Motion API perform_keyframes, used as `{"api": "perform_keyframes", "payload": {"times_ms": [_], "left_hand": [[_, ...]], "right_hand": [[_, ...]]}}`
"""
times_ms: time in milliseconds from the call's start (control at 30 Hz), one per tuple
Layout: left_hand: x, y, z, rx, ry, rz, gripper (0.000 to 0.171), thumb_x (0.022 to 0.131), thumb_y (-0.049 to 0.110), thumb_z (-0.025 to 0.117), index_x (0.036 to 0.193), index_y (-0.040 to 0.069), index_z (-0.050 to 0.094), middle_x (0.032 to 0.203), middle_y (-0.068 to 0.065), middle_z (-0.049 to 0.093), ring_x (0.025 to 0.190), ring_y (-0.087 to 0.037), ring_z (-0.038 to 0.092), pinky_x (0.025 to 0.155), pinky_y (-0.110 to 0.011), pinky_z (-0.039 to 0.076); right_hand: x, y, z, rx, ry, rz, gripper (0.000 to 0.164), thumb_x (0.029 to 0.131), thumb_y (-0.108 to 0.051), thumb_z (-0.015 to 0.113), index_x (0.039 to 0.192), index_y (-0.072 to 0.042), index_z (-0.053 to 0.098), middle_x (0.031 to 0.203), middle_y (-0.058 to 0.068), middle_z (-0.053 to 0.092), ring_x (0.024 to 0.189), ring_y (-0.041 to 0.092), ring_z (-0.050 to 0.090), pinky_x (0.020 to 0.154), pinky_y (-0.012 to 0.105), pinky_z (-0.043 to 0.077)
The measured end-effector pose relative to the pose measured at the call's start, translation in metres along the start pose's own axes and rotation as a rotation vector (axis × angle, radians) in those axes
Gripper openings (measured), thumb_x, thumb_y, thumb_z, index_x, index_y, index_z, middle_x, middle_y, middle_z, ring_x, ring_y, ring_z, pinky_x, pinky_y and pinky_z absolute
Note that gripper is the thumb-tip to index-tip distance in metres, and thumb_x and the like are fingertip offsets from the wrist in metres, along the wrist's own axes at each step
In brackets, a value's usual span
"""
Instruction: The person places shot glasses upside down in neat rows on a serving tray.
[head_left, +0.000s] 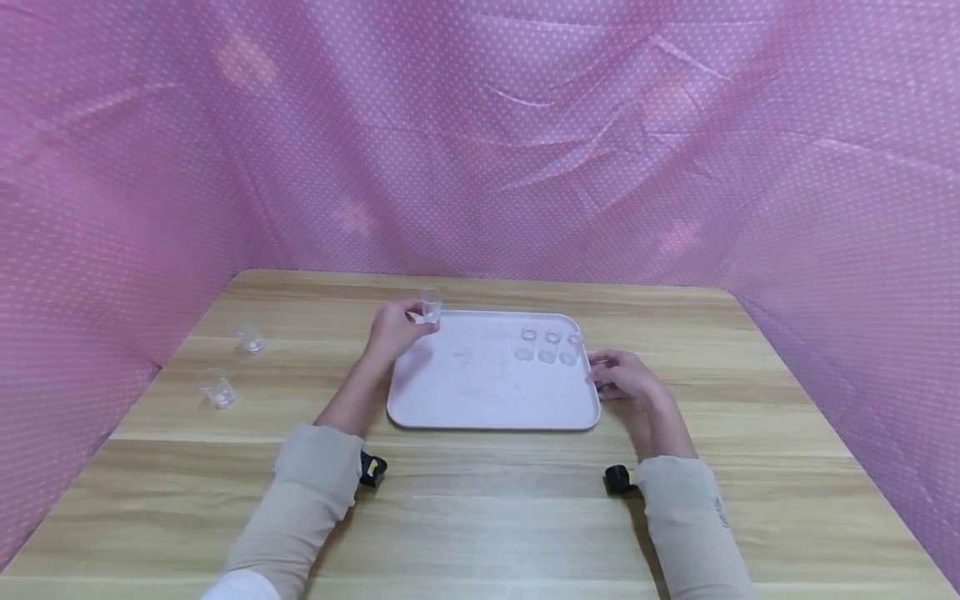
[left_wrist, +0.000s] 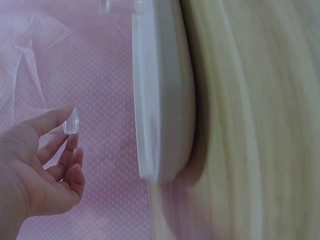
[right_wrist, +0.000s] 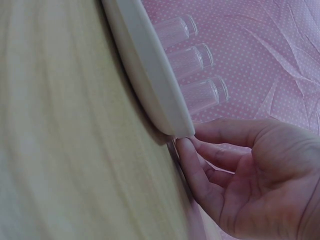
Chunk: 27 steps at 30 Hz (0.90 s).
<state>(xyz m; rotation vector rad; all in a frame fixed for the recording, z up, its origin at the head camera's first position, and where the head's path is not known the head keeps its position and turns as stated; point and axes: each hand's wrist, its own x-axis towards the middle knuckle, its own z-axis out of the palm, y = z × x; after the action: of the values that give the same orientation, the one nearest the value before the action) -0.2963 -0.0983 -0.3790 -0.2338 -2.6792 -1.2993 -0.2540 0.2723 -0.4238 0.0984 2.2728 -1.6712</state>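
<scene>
My left hand (head_left: 397, 332) pinches a small clear shot glass (head_left: 431, 307) between thumb and fingers, above the far left corner of the white tray (head_left: 480, 408). In the left wrist view the glass's thick base (left_wrist: 73, 122) faces down. My right hand (head_left: 624, 375) is at the tray's right edge, and in the right wrist view its fingers and thumb pinch the rim (right_wrist: 185, 125). Three clear shot glasses (head_left: 552, 346) stand in a row near the tray's far right corner, bottoms up, as their thick bases (right_wrist: 221, 89) show in the right wrist view.
Two more clear shot glasses stand on the wooden table (head_left: 495, 517) at the left, one nearer (head_left: 219, 390) and one farther glass (head_left: 252, 341). A pink dotted curtain (head_left: 480, 167) surrounds the table's back and sides.
</scene>
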Motion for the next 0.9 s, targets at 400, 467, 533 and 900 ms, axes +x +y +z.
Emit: {"api": "perform_keyframes", "payload": {"times_ms": [400, 467, 533, 900], "left_hand": [[0.001, 0.014, 0.024, 0.013, -0.047, 0.062, 0.030, 0.074, 0.014, 0.075, 0.098, -0.001, 0.065, 0.091, -0.013, 0.064, 0.083, -0.026, 0.054, 0.069, -0.033, 0.044], [0.001, 0.016, 0.028, 0.018, -0.055, 0.067, 0.031, 0.074, 0.014, 0.075, 0.099, -0.001, 0.066, 0.090, -0.012, 0.064, 0.082, -0.025, 0.055, 0.068, -0.032, 0.044], [0.001, 0.019, 0.030, 0.023, -0.068, 0.067, 0.033, 0.074, 0.015, 0.075, 0.101, -0.001, 0.065, 0.091, -0.012, 0.064, 0.082, -0.024, 0.055, 0.068, -0.031, 0.045], [0.000, 0.029, 0.045, -0.010, -0.137, 0.056, 0.034, 0.076, 0.014, 0.074, 0.106, 0.002, 0.065, 0.104, -0.013, 0.064, 0.085, -0.022, 0.054, 0.071, -0.030, 0.045]], "right_hand": [[-0.002, 0.003, -0.003, -0.021, -0.001, -0.005, 0.049, 0.085, 0.001, 0.056, 0.130, 0.010, 0.039, 0.096, 0.012, 0.059, 0.076, 0.013, 0.058, 0.069, 0.030, 0.053], [-0.002, 0.003, -0.002, -0.017, -0.004, -0.010, 0.049, 0.085, 0.002, 0.056, 0.130, 0.010, 0.039, 0.095, 0.012, 0.059, 0.076, 0.013, 0.058, 0.068, 0.029, 0.053], [-0.002, 0.003, -0.002, -0.013, -0.007, -0.013, 0.049, 0.085, 0.002, 0.056, 0.130, 0.011, 0.039, 0.094, 0.011, 0.059, 0.075, 0.013, 0.058, 0.068, 0.029, 0.053], [0.000, 0.000, -0.001, -0.020, -0.018, -0.009, 0.049, 0.085, 0.000, 0.056, 0.130, 0.010, 0.039, 0.097, 0.014, 0.060, 0.076, 0.014, 0.060, 0.069, 0.030, 0.053]]}}
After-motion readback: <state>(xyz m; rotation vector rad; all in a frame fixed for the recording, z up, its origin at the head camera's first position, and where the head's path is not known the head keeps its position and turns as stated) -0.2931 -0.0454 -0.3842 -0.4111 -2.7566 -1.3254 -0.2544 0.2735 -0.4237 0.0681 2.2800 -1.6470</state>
